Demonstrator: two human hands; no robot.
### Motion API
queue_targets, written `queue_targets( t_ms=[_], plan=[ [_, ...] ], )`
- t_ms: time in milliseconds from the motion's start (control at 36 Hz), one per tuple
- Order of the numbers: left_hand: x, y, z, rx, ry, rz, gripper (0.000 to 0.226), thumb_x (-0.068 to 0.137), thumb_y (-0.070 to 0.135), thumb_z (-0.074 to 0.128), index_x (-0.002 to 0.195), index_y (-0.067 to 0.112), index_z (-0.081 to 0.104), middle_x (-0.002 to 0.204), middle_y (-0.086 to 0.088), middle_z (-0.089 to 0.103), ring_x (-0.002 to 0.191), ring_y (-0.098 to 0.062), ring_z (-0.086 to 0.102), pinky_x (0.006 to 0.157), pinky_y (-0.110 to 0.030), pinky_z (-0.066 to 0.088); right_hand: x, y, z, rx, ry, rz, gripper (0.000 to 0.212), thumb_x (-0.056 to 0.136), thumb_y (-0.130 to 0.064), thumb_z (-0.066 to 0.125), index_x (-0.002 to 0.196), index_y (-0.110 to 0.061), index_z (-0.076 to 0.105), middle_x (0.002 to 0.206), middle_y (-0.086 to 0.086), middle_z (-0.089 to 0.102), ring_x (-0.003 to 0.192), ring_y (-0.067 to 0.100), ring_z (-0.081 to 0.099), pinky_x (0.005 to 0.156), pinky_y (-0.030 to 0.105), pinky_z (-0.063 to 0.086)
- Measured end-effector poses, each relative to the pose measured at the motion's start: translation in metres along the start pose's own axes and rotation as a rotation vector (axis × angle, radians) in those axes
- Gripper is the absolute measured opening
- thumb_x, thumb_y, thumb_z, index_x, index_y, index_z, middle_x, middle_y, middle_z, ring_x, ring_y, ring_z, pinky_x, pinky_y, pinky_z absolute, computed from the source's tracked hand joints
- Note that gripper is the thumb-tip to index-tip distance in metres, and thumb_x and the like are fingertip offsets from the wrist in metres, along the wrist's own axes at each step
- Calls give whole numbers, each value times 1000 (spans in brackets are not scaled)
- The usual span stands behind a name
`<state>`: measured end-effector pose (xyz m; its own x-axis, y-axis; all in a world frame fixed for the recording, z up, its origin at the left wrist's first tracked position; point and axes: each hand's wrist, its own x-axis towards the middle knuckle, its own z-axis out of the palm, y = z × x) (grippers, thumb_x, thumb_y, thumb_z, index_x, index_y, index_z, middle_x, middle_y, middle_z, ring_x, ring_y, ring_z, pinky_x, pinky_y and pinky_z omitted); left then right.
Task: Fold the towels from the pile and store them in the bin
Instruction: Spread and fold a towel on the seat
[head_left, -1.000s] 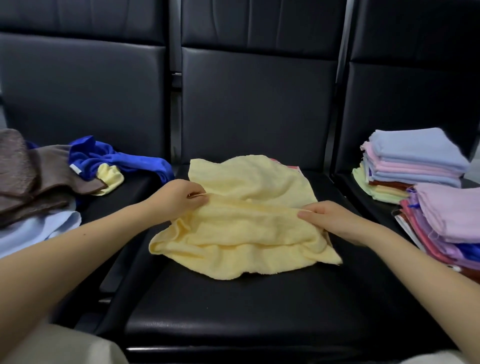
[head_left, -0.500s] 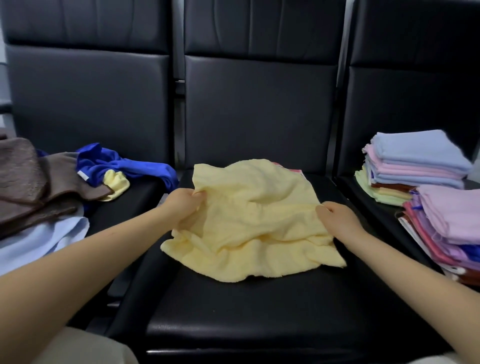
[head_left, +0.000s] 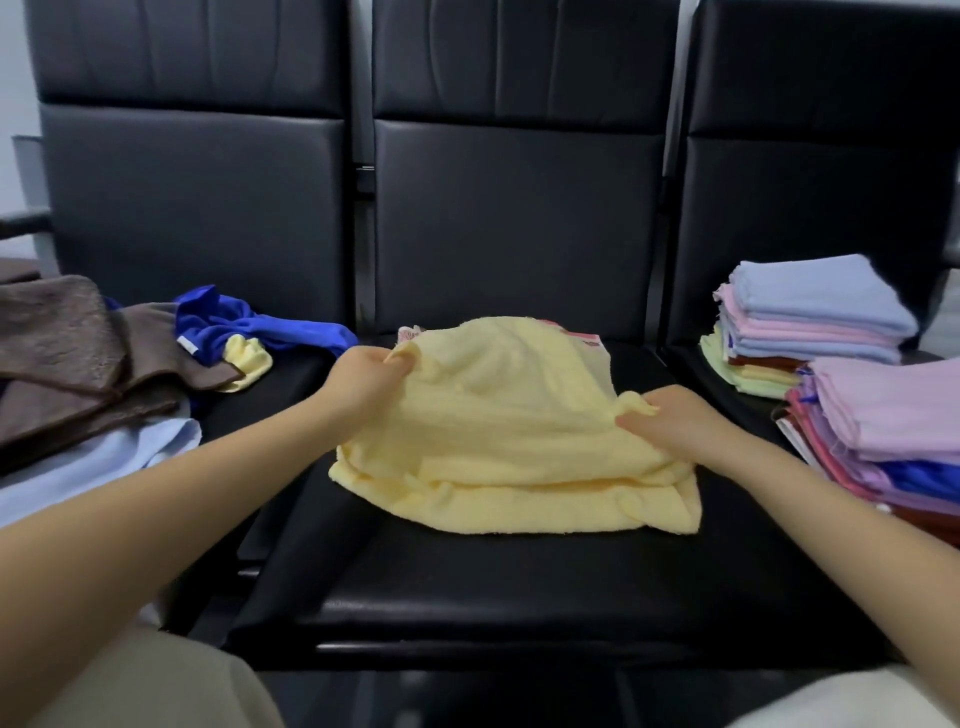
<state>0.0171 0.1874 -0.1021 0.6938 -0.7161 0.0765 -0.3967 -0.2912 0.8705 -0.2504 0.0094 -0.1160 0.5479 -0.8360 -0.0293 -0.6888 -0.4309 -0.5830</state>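
The black seats (head_left: 519, 582) are running in a row, and the middle one is carrying the yellow towel (head_left: 509, 447), which is lying with its long side running left to right across the cushion, its front edge doubled toward the person. The unfolded pile (head_left: 78, 374) is sitting on the left seat and the folded stacks (head_left: 815, 317) are sitting on the right seat; no bin is showing. The left hand (head_left: 363, 387) is pinching the towel's far left corner, fingers curled round the cloth and lifting it. The right hand (head_left: 670, 423) is gripping the right edge, a tuft poking above its fingers. Each hand is sitting at one end of the towel, so the next fold looks likely to bring the far edge toward the person
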Motion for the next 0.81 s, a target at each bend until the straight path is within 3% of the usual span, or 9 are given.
queue_targets(
  t_ms=[56, 139, 250, 361, 417, 500, 639, 722, 806],
  plan=[
    [-13, -1, -7, 115, -80, 3, 25, 95, 39, 49, 84, 17, 55, 82, -6, 48, 75, -20, 44, 60, -27, 34, -13, -2, -5, -136, -72, -27, 43, 91, -36, 62, 59, -17, 39, 63, 2, 39, 60, 15, 38, 54, 29, 24],
    [-35, -7, -9, 378, -285, -47, 41, 96, 39, 47, 95, 4, 69, 94, -2, 67, 96, -20, 57, 88, -31, 42, -34, -3, -7, -210, -182, -56, 49, 91, -41, 62, 56, -19, 35, 55, -4, 33, 53, 12, 33, 52, 27, 22],
    [-60, -17, 1, 619, -438, -24, 41, 100, 33, 41, 93, 1, 65, 98, -10, 66, 101, -25, 59, 78, -30, 38, -58, 10, -6, -187, -354, -64, 49, 91, -42, 61, 55, -23, 35, 48, -12, 34, 52, 10, 33, 53, 27, 23],
    [-69, -19, 4, 661, -339, 159, 34, 100, 27, 41, 75, 7, 51, 74, -2, 52, 82, -20, 50, 65, -30, 30, -76, 23, -15, -19, -305, -57, 40, 94, -40, 59, 62, -17, 59, 55, -14, 60, 53, 2, 54, 54, 17, 39],
    [-69, -18, 0, 645, -251, 298, 34, 99, 28, 40, 74, 7, 51, 80, -4, 52, 84, -20, 49, 71, -31, 36, -78, 26, -19, 109, -212, -53, 30, 95, -38, 59, 84, -14, 74, 79, -6, 75, 69, 4, 67, 65, 15, 48],
    [-60, -11, -4, 540, -110, 441, 34, 98, 28, 40, 71, 12, 53, 88, -7, 55, 89, -20, 51, 81, -37, 39, -71, 33, -25, 364, -14, -71, 18, 94, -29, 63, 90, -15, 74, 84, -5, 76, 76, 7, 69, 64, 12, 49],
    [-33, 2, -3, 292, 68, 385, 37, 101, 25, 39, 82, -3, 55, 74, -7, 55, 69, -18, 48, 61, -32, 33, -43, 40, -25, 749, 108, 6, 14, 89, -23, 68, 97, -12, 72, 94, 3, 76, 90, 19, 70, 81, 32, 53],
    [-9, -1, 1, 225, 122, 294, 42, 102, 30, 37, 91, -5, 58, 77, -14, 59, 68, -16, 49, 62, -32, 36, -20, 40, -18, 754, 156, 37, 26, 85, -26, 74, 106, -11, 71, 103, 8, 74, 99, 23, 69, 92, 39, 52],
    [14, -12, 9, 268, 112, 231, 43, 103, 31, 37, 94, -3, 61, 88, -21, 64, 75, -26, 57, 66, -37, 40, -2, 38, -5, 666, 193, 58, 22, 87, -22, 73, 104, -9, 71, 99, 8, 73, 93, 21, 67, 88, 36, 51]
  ],
)
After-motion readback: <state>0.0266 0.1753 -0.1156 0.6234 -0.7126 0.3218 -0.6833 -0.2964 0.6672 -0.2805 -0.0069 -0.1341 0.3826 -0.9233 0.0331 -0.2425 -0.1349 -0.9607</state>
